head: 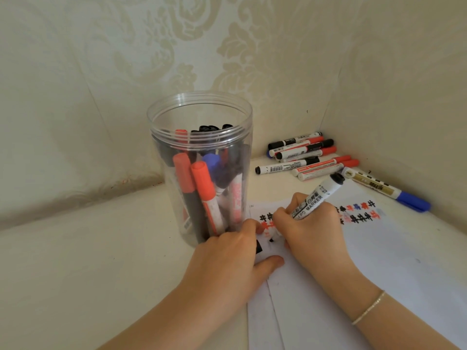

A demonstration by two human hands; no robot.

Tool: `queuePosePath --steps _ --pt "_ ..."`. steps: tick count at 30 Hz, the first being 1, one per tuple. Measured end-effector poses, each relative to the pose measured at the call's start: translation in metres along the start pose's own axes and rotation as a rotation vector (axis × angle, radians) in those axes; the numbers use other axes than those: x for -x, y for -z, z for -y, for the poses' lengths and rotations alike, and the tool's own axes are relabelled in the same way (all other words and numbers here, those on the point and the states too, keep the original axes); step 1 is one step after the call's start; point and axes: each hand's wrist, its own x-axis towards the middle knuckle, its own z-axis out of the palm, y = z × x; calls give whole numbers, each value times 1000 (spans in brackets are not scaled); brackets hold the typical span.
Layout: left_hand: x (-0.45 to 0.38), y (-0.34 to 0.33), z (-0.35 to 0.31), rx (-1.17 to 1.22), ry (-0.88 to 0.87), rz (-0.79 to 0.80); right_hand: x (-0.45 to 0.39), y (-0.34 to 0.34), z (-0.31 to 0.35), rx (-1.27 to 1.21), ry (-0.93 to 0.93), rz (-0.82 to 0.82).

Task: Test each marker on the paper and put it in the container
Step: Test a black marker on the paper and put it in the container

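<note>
White marker (319, 198) in right hand's (312, 232) grip, tip on paper (394, 253); left hand (227, 256) pinches a black cap (258, 246).

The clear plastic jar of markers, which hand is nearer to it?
Left. The left hand lies at the base of the clear plastic jar, fingers almost touching; the right hand writes with a black marker further right.

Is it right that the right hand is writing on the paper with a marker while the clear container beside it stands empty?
Not quite: the head view shows the container already holding many markers. The right hand does write with the marker on the paper.
</note>
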Motion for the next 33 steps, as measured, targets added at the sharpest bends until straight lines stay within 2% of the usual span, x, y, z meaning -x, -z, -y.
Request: queuePosePath --steps 5,9,12,15,28,33 --pt "0 0 0 7 -13 -11 -1 2 -2 -22 -5 23" --pt "3 3 -1 59 -19 -19 -5 13 0 -453 -139 -33" --pt "5 4 -2 77 -35 -44 -6 19 3 -656 -161 77" --pt "5 4 -2 69 -38 -53 -6 24 6 -893 -262 194" --pt "3 3 -1 44 -36 -20 -1 19 6 -564 -150 264" --pt "3 1 0 54 -50 -29 0 21 6 -555 -106 388"
